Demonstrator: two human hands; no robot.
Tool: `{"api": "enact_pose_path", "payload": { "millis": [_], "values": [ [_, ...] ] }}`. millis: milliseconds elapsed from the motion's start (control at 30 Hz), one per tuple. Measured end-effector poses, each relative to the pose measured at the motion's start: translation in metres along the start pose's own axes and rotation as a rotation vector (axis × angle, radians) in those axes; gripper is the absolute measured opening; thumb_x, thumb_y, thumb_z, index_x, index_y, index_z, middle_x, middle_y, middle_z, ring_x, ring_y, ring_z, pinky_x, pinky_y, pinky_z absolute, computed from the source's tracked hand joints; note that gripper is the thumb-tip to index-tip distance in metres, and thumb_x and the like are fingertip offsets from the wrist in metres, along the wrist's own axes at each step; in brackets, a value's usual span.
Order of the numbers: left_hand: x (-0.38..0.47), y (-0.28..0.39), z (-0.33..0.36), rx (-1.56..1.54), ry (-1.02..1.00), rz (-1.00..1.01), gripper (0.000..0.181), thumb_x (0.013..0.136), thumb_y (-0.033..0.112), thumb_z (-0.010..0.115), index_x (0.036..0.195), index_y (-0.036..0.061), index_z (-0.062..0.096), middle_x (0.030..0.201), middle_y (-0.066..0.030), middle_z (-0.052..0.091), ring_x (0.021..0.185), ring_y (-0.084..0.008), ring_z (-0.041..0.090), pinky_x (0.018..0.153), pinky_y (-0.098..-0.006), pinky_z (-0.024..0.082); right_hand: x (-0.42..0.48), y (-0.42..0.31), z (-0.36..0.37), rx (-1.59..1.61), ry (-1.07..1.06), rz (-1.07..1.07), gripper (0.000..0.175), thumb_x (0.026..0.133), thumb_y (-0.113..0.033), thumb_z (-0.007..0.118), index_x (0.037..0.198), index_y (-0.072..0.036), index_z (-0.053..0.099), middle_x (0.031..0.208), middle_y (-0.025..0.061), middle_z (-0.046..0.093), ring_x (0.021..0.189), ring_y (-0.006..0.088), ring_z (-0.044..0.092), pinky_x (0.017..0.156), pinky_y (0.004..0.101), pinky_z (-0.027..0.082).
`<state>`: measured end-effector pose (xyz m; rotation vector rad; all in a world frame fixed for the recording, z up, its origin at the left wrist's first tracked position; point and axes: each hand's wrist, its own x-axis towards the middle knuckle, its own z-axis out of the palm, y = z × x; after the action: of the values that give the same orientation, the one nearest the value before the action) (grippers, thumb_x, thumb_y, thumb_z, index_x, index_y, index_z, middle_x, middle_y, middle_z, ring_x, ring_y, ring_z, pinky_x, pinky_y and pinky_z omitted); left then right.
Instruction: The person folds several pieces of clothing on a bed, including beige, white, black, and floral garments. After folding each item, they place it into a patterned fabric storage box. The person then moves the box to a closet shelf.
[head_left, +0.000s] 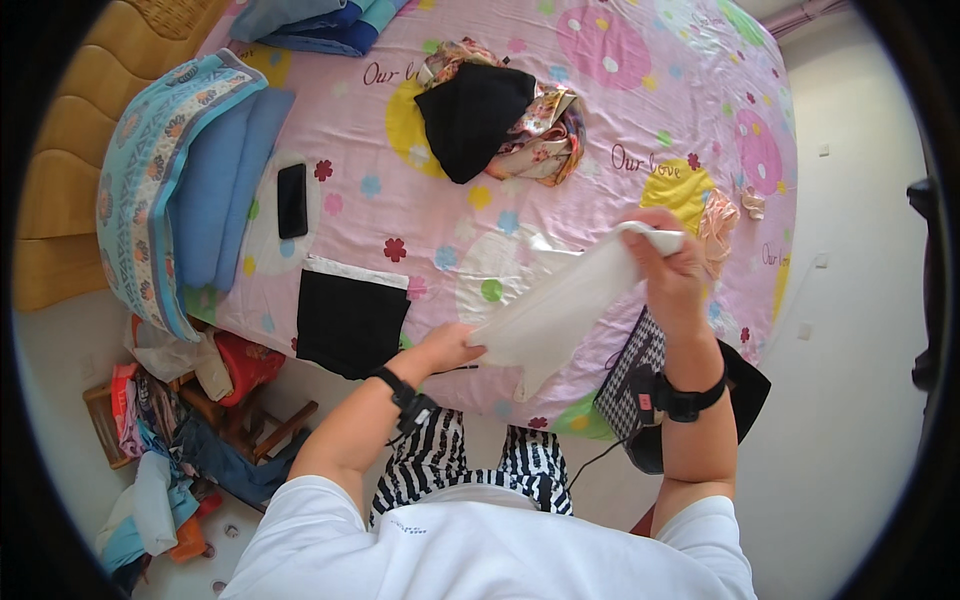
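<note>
A white cloth (559, 311) is stretched at a slant above the bed's printed pink sheet (352, 187). My left hand (450, 347) grips its lower left end, and my right hand (664, 259) pinches the upper right end, higher over the bed. Part of the cloth hangs down between them. Near my left hand, at the bed's front edge, lies a flat black cloth with a white band (352, 319). Farther back, a crumpled black cloth (474, 120) lies on a flowered, silky cloth (551, 142).
A black phone (292, 200) lies beside folded blue bedding (217, 195). A houndstooth-patterned bag or box (630, 367) stands by my right forearm. Small peach cloth items (718, 229) lie at the right. Clothes (157, 420) pile on a wooden chair at lower left. A wooden headboard (64, 172) rises at the left.
</note>
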<state>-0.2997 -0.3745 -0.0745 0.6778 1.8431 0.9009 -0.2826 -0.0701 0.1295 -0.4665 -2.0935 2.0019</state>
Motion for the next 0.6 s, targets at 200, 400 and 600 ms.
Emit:
{"api": "enact_pose_path", "payload": {
  "millis": [200, 400, 600],
  "values": [
    [-0.036, 0.02, -0.114, -0.124, 0.311, -0.054, 0.013, 0.088, 0.015, 0.067, 0.091, 0.0022, 0.067, 0.073, 0.0039, 0.061, 0.068, -0.0056, 0.052, 0.064, -0.0245, 0.045, 0.015, -0.014, -0.071, -0.02, 0.401, -0.129, 0.016, 0.094, -0.018, 0.065, 0.102, -0.004, 0.066, 0.087, -0.0027, 0.063, 0.074, 0.005, 0.056, 0.065, 0.0197, 0.043],
    [-0.047, 0.125, -0.233, 0.277, 0.794, 0.42, 0.006, 0.089, 0.003, 0.063, 0.095, 0.0027, 0.066, 0.084, -0.0012, 0.065, 0.074, -0.0104, 0.061, 0.065, -0.0266, 0.048, 0.022, -0.037, -0.116, 0.202, 0.501, -0.16, 0.016, 0.095, -0.019, 0.063, 0.103, -0.005, 0.066, 0.089, -0.0017, 0.066, 0.077, 0.0044, 0.058, 0.067, 0.0194, 0.044],
    [-0.098, 0.179, -0.237, 0.606, 0.94, 0.484, 0.007, 0.084, 0.005, 0.067, 0.09, 0.007, 0.067, 0.081, -0.0091, 0.064, 0.073, -0.0279, 0.063, 0.063, -0.0342, 0.049, -0.025, -0.046, -0.123, 0.181, 0.518, -0.193, 0.017, 0.097, -0.017, 0.06, 0.103, -0.003, 0.068, 0.093, 0.0002, 0.066, 0.085, 0.0082, 0.059, 0.075, 0.0228, 0.046]
  ]
}}
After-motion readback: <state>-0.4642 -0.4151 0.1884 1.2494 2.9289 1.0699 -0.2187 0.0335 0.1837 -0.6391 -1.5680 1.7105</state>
